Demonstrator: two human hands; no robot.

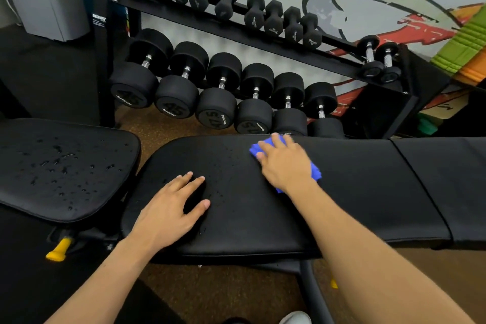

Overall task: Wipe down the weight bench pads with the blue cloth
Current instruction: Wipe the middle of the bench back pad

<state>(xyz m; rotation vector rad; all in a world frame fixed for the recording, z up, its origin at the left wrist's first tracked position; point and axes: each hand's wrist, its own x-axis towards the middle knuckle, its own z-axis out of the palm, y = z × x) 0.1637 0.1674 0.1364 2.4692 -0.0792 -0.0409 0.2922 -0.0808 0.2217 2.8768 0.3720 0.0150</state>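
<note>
Flat, with fingers extended, the right grip is pressed onto the blue cloth, which is spread on the long bench pad just right of frame centre, near its far edge. The left grip is laid spread-fingered on the same pad. Droplets are seen on the seat pad at left.

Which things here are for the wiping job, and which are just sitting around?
For the job: blue cloth, right hand pressing it, left hand flat on the long pad, droplet-covered seat pad.
Just sitting around: dumbbells, rack, green foam roller, yellow handle.
</note>
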